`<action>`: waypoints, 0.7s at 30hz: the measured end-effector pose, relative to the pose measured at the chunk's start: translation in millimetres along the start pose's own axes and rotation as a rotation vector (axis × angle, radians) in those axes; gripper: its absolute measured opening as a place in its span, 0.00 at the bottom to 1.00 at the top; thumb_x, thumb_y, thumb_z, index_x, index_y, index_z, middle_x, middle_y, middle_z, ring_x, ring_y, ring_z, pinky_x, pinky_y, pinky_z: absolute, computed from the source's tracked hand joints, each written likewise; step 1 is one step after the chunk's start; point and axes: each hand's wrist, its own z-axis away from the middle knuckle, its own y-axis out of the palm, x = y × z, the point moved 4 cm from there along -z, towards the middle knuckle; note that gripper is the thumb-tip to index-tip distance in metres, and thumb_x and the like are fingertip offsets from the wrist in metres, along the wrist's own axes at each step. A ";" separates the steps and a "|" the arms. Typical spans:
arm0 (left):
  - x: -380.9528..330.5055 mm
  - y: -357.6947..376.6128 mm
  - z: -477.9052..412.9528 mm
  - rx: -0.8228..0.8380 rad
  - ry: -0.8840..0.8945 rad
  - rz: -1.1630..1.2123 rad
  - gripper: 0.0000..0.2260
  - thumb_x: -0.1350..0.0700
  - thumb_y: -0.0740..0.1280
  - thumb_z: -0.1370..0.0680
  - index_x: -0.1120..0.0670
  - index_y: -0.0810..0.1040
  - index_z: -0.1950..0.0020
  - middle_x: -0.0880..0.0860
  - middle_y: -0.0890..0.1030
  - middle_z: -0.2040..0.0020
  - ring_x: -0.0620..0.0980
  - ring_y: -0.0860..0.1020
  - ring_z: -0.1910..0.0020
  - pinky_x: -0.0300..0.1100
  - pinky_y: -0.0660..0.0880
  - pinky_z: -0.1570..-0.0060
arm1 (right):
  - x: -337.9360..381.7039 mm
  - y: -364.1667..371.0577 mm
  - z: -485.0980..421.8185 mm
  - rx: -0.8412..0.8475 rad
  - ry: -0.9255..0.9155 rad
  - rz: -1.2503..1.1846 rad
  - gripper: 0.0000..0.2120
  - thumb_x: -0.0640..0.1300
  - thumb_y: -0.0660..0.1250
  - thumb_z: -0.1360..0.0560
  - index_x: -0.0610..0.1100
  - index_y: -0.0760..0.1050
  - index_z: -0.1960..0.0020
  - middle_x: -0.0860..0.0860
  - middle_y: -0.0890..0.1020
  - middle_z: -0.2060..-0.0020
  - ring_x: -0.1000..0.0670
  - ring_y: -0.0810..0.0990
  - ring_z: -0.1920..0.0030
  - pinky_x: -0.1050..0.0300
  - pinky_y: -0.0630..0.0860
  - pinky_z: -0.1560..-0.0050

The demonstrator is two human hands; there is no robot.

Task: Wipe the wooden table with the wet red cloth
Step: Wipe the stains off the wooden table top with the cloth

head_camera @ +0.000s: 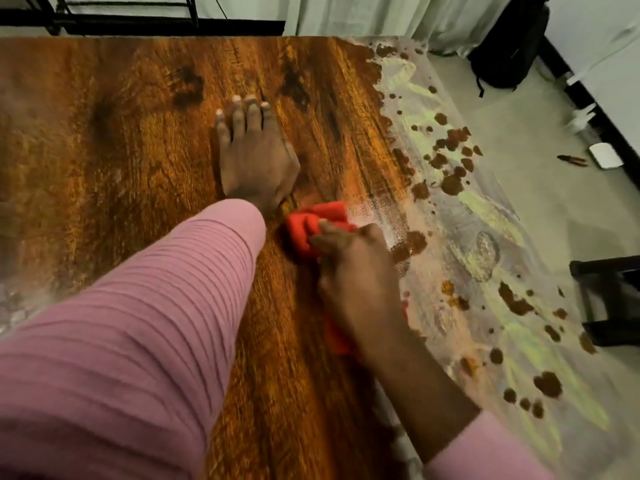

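Note:
The wooden table (pixel 114 140) fills most of the head view, dark brown with strong grain. A pale, smeared film with brown patches (pixel 457 216) covers its right side. My right hand (pixel 356 268) grips the bunched red cloth (pixel 311 223) and presses it on the wood at the edge of the film; part of the cloth shows under my wrist. My left hand (pixel 252 154) lies flat on the table just beyond the cloth, fingers together and pointing away from me. Pink sleeves cover both arms.
Right of the table lies pale floor with a black backpack (pixel 509 46), a white flat object (pixel 604 155) and a small tool (pixel 573 160). A dark stool (pixel 609 299) stands at the right edge. A black metal rack (pixel 121 15) and curtains are behind the table.

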 end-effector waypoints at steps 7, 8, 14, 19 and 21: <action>6.9 -9.0 52.5 0.028 0.036 0.049 0.27 0.49 0.50 0.19 0.57 0.58 0.21 0.59 0.56 0.20 0.60 0.51 0.21 0.60 0.46 0.24 | -77.0 -32.4 -16.4 -0.144 0.370 0.067 0.20 0.39 0.64 0.26 0.54 0.74 0.36 0.48 0.79 0.46 0.53 0.72 0.54 0.62 0.68 0.61; 7.0 -11.7 68.4 0.037 0.022 0.062 0.26 0.49 0.50 0.19 0.56 0.58 0.22 0.58 0.56 0.20 0.60 0.51 0.21 0.61 0.46 0.24 | -74.7 -31.4 -16.3 -0.164 0.367 0.072 0.20 0.39 0.64 0.27 0.53 0.75 0.36 0.48 0.80 0.47 0.53 0.71 0.52 0.59 0.70 0.59; -13.5 -32.7 175.0 0.151 -0.075 0.089 0.27 0.47 0.48 0.20 0.53 0.53 0.20 0.58 0.51 0.20 0.61 0.46 0.21 0.65 0.44 0.26 | -25.1 -20.8 44.2 0.077 -0.062 0.021 0.19 0.42 0.65 0.28 0.55 0.77 0.39 0.56 0.79 0.39 0.53 0.68 0.51 0.58 0.69 0.59; -20.1 -27.8 232.0 0.224 -0.178 0.118 0.28 0.45 0.44 0.20 0.49 0.48 0.20 0.55 0.48 0.19 0.59 0.44 0.21 0.66 0.41 0.26 | -63.9 -44.5 47.1 -0.026 0.138 0.108 0.20 0.38 0.63 0.27 0.52 0.77 0.38 0.53 0.80 0.42 0.52 0.66 0.53 0.64 0.63 0.64; -19.0 -22.8 242.5 0.243 -0.180 0.076 0.28 0.45 0.43 0.19 0.50 0.48 0.20 0.56 0.48 0.19 0.59 0.44 0.21 0.66 0.41 0.27 | -63.6 -49.8 44.5 -0.091 0.226 0.115 0.21 0.36 0.64 0.30 0.50 0.78 0.39 0.52 0.81 0.43 0.46 0.70 0.50 0.56 0.71 0.60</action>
